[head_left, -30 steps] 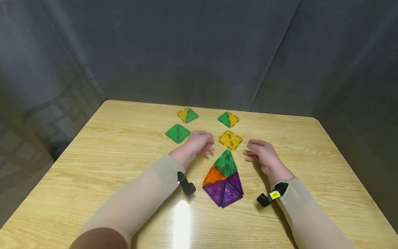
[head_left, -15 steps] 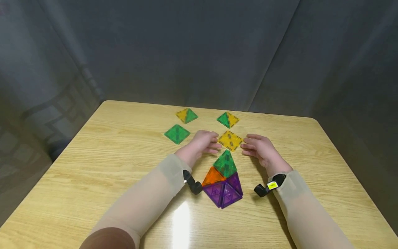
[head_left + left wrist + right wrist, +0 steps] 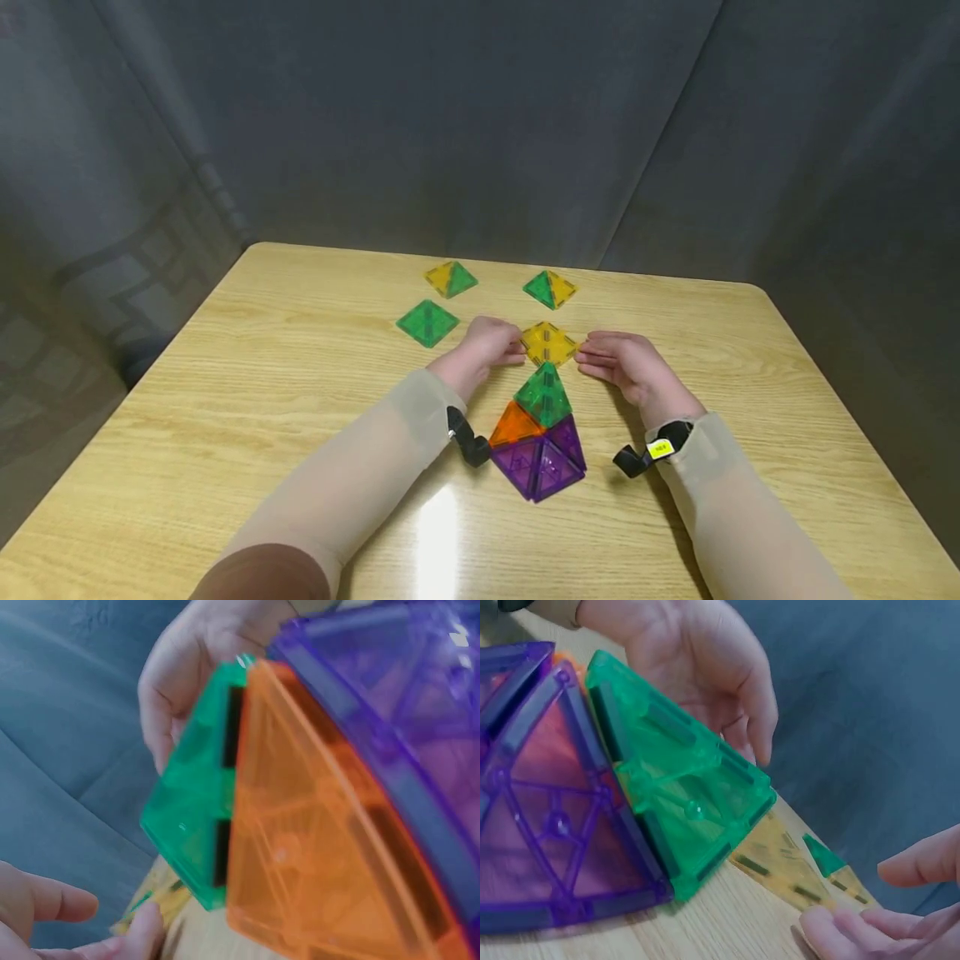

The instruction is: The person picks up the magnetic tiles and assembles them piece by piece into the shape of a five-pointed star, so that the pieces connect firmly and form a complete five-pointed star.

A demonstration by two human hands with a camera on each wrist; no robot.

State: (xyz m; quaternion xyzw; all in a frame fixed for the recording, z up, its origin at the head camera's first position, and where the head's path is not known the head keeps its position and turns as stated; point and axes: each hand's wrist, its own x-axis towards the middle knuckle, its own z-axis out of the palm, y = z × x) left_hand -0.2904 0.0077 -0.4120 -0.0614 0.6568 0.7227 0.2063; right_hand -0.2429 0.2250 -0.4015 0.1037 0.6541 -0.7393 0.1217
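Two see-through yellow triangle tiles lie edge to edge as a diamond between my hands. Fingertips of my left hand touch its left corner. At the right corner are the fairly straight fingers of my right hand, thumb apart from them in the right wrist view. Just nearer to me stands a raised shape of triangle tiles: a green tile whose tip meets the yellow diamond, an orange tile and several purple tiles. In the left wrist view the orange tile hides much of the table.
A green diamond lies left of my left hand. Farther back are two yellow-and-green diamonds, one at left and one at right. The wooden table ends at a grey curtain.
Both hands have closed in on the yellow diamond from either side. It has slid slightly toward me and turned, so its near corner meets the green tile. The other tiles have stayed put.
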